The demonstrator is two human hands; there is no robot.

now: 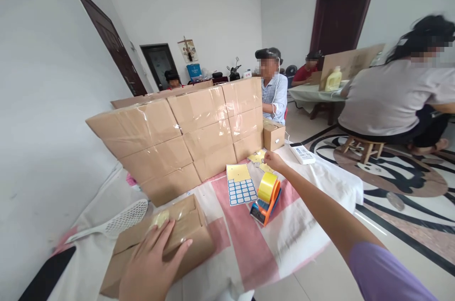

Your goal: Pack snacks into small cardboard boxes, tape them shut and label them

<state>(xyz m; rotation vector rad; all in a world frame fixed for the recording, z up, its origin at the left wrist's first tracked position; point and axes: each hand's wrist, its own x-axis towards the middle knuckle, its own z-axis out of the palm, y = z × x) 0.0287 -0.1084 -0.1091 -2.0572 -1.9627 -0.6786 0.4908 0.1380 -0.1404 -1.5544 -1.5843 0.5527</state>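
Note:
My left hand (156,256) lies with outstretched fingers on top of a taped cardboard box (194,230) at the near left of the table. A yellowish patch (161,218) shows on the box just beyond the fingertips. My right hand (274,160) is stretched out over crumpled yellow backing paper (258,158), its fingers closed; whatever may be in them is too small to make out. Between the hands lies a sheet of blue-edged labels (241,192). Beside it stands an orange tape dispenser (272,206) with a yellow roll of tape (267,187).
A wall of stacked cardboard boxes (192,135) spans the table's far side, with a small box (274,137) at its right end. A white strainer (124,219) and black phone-like slab (48,275) lie left. A white device (302,153) sits right. Several people sit around.

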